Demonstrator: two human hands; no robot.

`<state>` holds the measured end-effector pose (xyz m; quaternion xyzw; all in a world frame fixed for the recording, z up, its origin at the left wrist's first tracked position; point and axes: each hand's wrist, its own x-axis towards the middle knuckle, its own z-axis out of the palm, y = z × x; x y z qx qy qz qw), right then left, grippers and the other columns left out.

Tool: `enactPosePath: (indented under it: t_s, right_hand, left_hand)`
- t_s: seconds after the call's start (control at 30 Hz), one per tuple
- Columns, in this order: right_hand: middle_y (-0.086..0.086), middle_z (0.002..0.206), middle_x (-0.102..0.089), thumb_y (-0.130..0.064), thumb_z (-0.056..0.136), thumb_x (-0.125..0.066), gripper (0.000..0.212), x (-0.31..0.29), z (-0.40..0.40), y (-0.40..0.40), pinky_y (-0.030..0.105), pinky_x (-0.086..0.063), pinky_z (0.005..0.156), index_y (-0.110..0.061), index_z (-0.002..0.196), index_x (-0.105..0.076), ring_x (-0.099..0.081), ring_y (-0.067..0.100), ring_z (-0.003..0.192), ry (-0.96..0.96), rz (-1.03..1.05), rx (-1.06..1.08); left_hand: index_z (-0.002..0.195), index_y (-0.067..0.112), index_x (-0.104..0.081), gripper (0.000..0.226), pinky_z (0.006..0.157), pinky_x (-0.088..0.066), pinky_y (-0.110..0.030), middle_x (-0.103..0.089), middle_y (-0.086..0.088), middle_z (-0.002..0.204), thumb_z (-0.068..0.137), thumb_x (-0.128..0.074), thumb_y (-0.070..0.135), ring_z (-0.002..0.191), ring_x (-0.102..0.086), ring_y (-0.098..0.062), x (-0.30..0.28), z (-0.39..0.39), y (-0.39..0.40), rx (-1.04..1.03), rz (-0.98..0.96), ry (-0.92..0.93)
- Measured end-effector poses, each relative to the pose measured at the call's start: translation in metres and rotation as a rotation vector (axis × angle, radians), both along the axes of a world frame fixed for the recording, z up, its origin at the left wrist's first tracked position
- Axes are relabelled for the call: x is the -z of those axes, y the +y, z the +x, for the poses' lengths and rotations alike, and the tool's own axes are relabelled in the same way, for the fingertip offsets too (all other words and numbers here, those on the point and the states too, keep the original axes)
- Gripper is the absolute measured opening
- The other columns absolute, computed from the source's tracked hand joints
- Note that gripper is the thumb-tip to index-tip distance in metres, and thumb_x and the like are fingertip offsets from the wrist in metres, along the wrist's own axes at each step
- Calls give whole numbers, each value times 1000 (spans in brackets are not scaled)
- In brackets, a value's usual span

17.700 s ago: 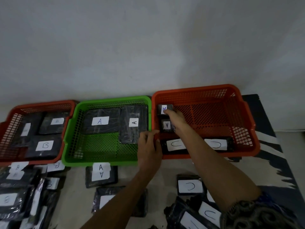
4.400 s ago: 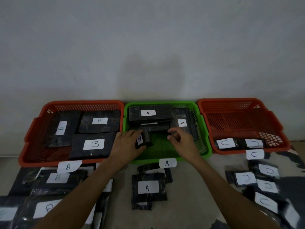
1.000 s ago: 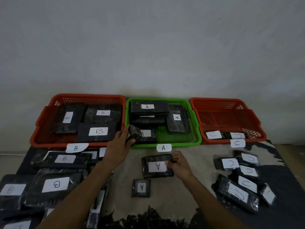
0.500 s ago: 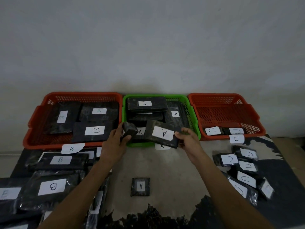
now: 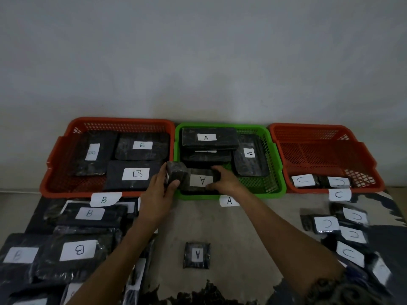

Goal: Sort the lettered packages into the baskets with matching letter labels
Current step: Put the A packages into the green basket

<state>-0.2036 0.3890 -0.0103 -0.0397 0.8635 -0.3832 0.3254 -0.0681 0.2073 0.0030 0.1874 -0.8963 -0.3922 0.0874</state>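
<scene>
Right hand (image 5: 226,181) fingers are curled over an A package (image 5: 201,180), set into the front-left of the green basket (image 5: 273,170), long axis left-right. A small package (image 5: 176,174) is gripped by the left hand (image 5: 160,195) at the basket's left rim. Last loose A package (image 5: 196,255) lies nearer the right hand.

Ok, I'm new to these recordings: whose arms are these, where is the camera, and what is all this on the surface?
One head-worn camera looks down at a person's bare hands. Against the wall stand three baskets: the B basket, the green A basket and the C basket. The right hand is setting an A package into the green basket. The left hand grips a small dark package. Unsorted packages lie in front: B packages left, a small A package centre, C packages right.
</scene>
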Motion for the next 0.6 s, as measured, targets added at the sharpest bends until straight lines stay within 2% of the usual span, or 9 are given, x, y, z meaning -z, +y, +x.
enactPosePath:
  t_s: [0.07, 0.1, 0.23, 0.37, 0.47, 0.53, 0.6]
  right_hand:
    - [12, 143, -43, -18, 74, -81, 89, 9, 0, -5, 28, -44, 102, -23, 149, -34, -49, 27, 126, 74, 113, -148]
    - [14, 144, -39, -22, 73, -81, 92, 12, 0, -7, 30, -42, 105, -26, 150, -31, -46, 29, 128, 100, 148, -178]
    - [14, 142, -39, -23, 70, -82, 98, 20, 1, -9, 34, -45, 103, -32, 151, -27, -47, 30, 126, 138, 175, -140]
    - [13, 133, -49, -26, 79, -73, 77, 21, 4, -9, 42, -48, 98, -29, 144, -33, -49, 32, 121, 267, 133, -38]
    - [13, 139, -38, -34, 73, -79, 90, 21, 3, -8, 46, -45, 101, -34, 147, -26, -46, 36, 123, 190, 188, -125]
    - [12, 141, -34, -29, 71, -82, 98, 21, 0, -9, 46, -45, 102, -37, 148, -21, -46, 37, 123, 119, 206, -151]
    - [13, 141, -33, -25, 74, -78, 97, 23, 0, -11, 43, -47, 100, -37, 149, -17, -49, 36, 121, 133, 230, -161]
  left_hand:
    - [150, 22, -24, 64, 84, -45, -31, -48, -8, 139, 95, -45, 45, 116, -55, -24, 4, 1, 0, -11, -10, -5]
    - [150, 23, -24, 64, 83, -45, -31, -48, -8, 139, 94, -45, 46, 116, -56, -24, 5, 1, 0, -15, -13, -7]
    - [150, 23, -25, 66, 81, -41, -26, -48, -8, 138, 93, -43, 49, 116, -56, -24, 8, 1, 1, -18, -18, -8]
    - [150, 22, -24, 67, 86, -42, -28, -46, -8, 140, 92, -41, 50, 121, -52, -24, 6, 3, 4, -4, -26, -7]
    - [150, 21, -24, 67, 88, -42, -29, -46, -9, 141, 92, -42, 49, 121, -52, -24, 3, 4, 5, 0, -6, -11]
    - [150, 21, -24, 66, 87, -44, -29, -46, -9, 140, 93, -44, 47, 119, -53, -24, 2, 4, 6, 8, -3, -10]
    - [150, 21, -23, 66, 89, -45, -31, -46, -9, 139, 94, -45, 45, 119, -53, -24, 0, 4, 6, 8, 0, -15]
